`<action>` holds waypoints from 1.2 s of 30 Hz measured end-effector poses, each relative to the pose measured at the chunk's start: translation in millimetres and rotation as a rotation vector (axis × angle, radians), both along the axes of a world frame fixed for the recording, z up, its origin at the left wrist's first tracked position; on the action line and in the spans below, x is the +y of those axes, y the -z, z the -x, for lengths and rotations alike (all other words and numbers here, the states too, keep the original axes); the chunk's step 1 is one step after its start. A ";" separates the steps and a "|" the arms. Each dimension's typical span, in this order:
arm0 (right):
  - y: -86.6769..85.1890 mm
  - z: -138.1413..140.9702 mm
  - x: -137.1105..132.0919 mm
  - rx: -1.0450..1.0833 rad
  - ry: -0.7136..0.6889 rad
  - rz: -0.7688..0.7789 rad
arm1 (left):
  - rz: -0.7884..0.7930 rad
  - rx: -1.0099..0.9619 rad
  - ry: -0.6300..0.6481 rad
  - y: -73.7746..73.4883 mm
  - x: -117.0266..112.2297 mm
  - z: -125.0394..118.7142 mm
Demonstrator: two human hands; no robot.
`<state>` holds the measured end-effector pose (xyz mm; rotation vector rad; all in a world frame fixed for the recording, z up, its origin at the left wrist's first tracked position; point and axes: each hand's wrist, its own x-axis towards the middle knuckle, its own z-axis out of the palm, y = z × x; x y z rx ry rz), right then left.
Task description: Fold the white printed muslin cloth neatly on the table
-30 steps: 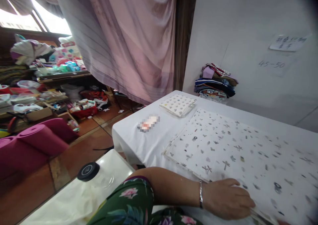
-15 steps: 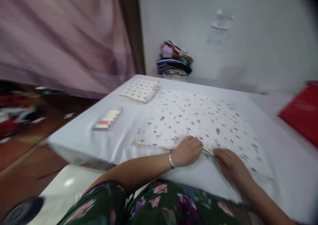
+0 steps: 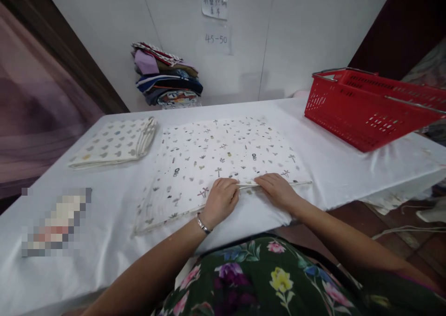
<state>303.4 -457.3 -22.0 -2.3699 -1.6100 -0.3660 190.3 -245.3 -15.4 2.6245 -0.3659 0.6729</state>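
A white printed cloth (image 3: 223,151) with small palm trees and other motifs lies spread flat on the table. At the middle of its near edge, my left hand (image 3: 221,202), with a bracelet at the wrist, is closed on the edge with fingers curled under. A short way to the right, my right hand (image 3: 278,191) grips the same edge between thumb and fingers. The strip of edge between them is slightly lifted and shows layers. My thumbs are mostly hidden. Left of this cloth lies a folded cream cloth (image 3: 111,141) with grey shapes.
A red plastic basket (image 3: 348,109) with metal handles stands at the right. Behind the table rises a stack of folded fabrics (image 3: 169,81) against the wall. A pixelated object (image 3: 57,223) lies at the front left of the white-covered table (image 3: 334,167). Paper notes (image 3: 215,7) hang on the wall.
My view has swung right, bringing the whole basket into sight. Both hands remain on the cloth's near edge; my right hand, blurred before, now shows clearly gripping it.
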 end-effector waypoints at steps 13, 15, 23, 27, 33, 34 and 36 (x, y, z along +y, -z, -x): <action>3.7 -20.5 -4.4 0.261 0.066 -0.055 | -0.290 0.053 -0.003 -3.3 -6.1 -1.7; -0.2 -20.9 -3.4 0.292 0.063 -0.032 | -0.330 0.060 -0.026 -3.1 -10.3 -6.8; -13.7 -22.5 -1.5 0.440 0.056 -0.024 | -0.381 -0.008 0.034 -4.1 -29.7 -29.4; -10.5 -22.7 -2.7 0.369 0.029 -0.074 | -0.334 -0.040 0.103 -5.5 -29.7 -25.7; -7.8 -14.0 -8.0 0.192 -0.139 -0.113 | -0.163 -0.034 0.075 -2.7 -26.4 -21.3; -8.3 -12.2 -9.4 0.175 -0.134 -0.116 | -0.133 -0.029 0.060 -2.2 -26.4 -21.6; -8.7 -9.4 -12.8 0.145 -0.118 -0.097 | -0.094 -0.017 0.041 -1.0 -26.4 -22.5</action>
